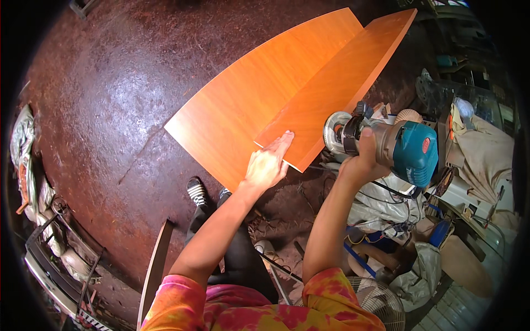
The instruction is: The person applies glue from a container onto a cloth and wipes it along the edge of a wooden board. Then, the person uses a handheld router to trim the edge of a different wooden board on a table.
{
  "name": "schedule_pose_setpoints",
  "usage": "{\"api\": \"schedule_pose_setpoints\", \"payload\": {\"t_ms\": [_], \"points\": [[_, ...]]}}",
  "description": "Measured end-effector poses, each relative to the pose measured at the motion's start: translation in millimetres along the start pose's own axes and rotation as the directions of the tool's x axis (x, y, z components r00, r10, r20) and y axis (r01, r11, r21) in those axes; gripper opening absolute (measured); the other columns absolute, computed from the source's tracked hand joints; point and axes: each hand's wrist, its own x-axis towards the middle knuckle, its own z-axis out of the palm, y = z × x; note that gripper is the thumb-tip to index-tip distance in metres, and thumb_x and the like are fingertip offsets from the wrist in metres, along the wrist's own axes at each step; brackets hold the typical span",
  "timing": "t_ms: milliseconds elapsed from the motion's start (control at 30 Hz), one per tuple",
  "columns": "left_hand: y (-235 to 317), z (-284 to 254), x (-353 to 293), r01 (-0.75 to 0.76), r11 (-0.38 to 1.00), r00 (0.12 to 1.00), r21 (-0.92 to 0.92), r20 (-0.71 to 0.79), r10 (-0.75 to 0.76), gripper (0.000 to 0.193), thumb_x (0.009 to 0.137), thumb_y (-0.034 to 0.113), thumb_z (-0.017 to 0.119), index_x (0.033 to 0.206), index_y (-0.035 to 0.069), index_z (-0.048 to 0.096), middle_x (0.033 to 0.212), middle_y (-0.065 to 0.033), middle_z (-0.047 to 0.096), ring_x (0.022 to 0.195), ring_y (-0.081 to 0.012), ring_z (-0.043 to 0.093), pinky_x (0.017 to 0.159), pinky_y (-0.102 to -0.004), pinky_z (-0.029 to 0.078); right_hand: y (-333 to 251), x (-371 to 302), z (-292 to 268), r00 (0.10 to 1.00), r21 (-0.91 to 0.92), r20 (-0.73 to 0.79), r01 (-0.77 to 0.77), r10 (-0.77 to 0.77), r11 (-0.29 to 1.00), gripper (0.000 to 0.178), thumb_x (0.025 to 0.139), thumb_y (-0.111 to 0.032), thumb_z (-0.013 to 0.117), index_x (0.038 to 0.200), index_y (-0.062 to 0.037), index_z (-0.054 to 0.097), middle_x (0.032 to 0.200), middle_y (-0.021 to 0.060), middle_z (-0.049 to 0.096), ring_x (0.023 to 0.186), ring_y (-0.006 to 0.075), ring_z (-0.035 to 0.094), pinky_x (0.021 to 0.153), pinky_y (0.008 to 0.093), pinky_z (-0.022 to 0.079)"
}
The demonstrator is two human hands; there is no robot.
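Your right fingers (366,142) grip the teal-capped router (411,151), while the upper wood-grain board (331,83) stretches lengthwise forward-right from your open, flattened left fingers (282,143).

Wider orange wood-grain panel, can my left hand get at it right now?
Probably yes: your left hand touches the near end of the narrower board, with the wider panel exposed to the left.

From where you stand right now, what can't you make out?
Head view: some fingers of the right hand, hidden behind the power tool.
Head view: part of the lower orange board, covered by the upper board.
Head view: part of the fan, behind the right sleeve.
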Motion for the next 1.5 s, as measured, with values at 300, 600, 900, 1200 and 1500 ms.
{"api": "schedule_pose_setpoints", "payload": {"t_ms": [300, 600, 900, 1200, 1500], "points": [[1, 2, 3, -0.012, 1.000, 1.000, -0.007, -0.016, 0.012, 0.081, 0.076, -0.001, 0.059, 0.155, 0.008, 0.045, 0.153, -0.0159, 0.056, 0.127, -0.0350, 0.064, 0.103, -0.0430, 0.058, 8, 17, 0, 0.999, 0.010, 0.032, 0.013, -0.013, 1.000, 0.065, 0.077, -0.005, 0.083, 0.135, 0.0065, 0.056, 0.124, 0.0147, 0.064, 0.108, 0.0240, 0.065, 0.100, 0.0387, 0.053], [-3, 3, 4, -0.045, 0.999, 0.999, 0.023, -0.029, 0.045, 0.088, 0.072, -0.003, 0.059, 0.158, 0.009, 0.042, 0.155, -0.0139, 0.055, 0.127, -0.0342, 0.065, 0.101, -0.0426, 0.058, 21, 35, 5, 0.999, 0.067, 0.003, 0.034, -0.035, 0.997, 0.059, 0.075, 0.004, 0.080, 0.130, 0.0084, 0.060, 0.126, 0.0150, 0.067, 0.106, 0.0239, 0.070, 0.101, 0.0400, 0.056], [6, -2, 8, 0.021, 1.000, 0.999, 0.009, 0.038, -0.021, 0.078, 0.076, -0.002, 0.058, 0.153, 0.006, 0.049, 0.154, -0.0146, 0.056, 0.135, -0.0293, 0.061, 0.105, -0.0406, 0.057, 34, 66, 15, 1.000, 0.092, -0.026, 0.017, -0.014, 0.996, 0.057, 0.074, 0.002, 0.082, 0.127, 0.0063, 0.061, 0.124, 0.0143, 0.067, 0.109, 0.0241, 0.069, 0.103, 0.0402, 0.054], [9, 0, 16, -0.004, 1.000, 0.999, 0.028, 0.050, 0.002, 0.085, 0.071, -0.006, 0.057, 0.155, 0.007, 0.047, 0.155, -0.0141, 0.055, 0.134, -0.0297, 0.061, 0.105, -0.0409, 0.057, 51, 101, 11, 1.000, 0.034, -0.030, 0.005, -0.004, 0.999, 0.057, 0.074, 0.002, 0.083, 0.126, 0.0041, 0.061, 0.122, 0.0123, 0.067, 0.107, 0.0226, 0.068, 0.101, 0.0395, 0.054], [21, 0, 21, 0.044, 0.996, 0.991, 0.078, 0.123, -0.054, 0.086, 0.075, -0.001, 0.067, 0.158, 0.006, 0.043, 0.153, -0.0161, 0.057, 0.130, -0.0338, 0.064, 0.104, -0.0435, 0.058, 57, 136, 11, 0.996, -0.099, 0.083, 0.031, -0.023, 0.995, 0.054, 0.078, 0.000, 0.083, 0.127, 0.0040, 0.063, 0.125, 0.0114, 0.066, 0.109, 0.0224, 0.066, 0.102, 0.0379, 0.051]]}}
